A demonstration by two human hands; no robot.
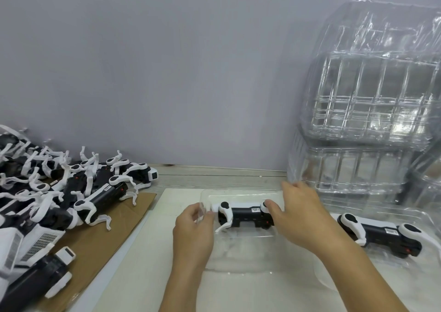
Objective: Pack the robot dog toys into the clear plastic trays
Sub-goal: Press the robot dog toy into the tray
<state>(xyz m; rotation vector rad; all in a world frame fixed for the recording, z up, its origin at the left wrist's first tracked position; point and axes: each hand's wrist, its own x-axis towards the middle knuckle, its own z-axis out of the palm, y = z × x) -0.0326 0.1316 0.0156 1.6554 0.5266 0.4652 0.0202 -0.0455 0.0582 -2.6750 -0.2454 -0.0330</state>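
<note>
A pale grey wall point(167, 73) fills the upper half of the view. Against it on the right rises a tall stack of clear plastic trays point(372, 101), nested and leaning, their ribbed compartments catching the light. Below lies a light wooden table point(214, 175), with a white board point(238, 288) laid across its middle and a sheet of brown cardboard point(100, 245) to the left.

On the cardboard sits a heap of robot dog toys point(59, 192), black bodies with white legs sticking up at all angles, piled against one another and running off the left edge.

In the middle, on the white board, rests one clear plastic tray point(238, 256), hard to make out apart from its glinting rim. A robot dog toy point(245, 216) lies on its side in the far part of this tray, its black body lengthwise from left to right, a white leg pointing toward the person.

The right hand point(300, 218) is curled over the right end of this toy, thumb on the white hip joint and fingers round the far side, gripping it. The left hand point(193, 230) pinches the tray's left edge between thumb and fingers, just beside the toy's left end.

To the right, a second tray point(427, 218) holds a packed robot dog point(379, 235), also on its side, well apart from both hands.
</note>
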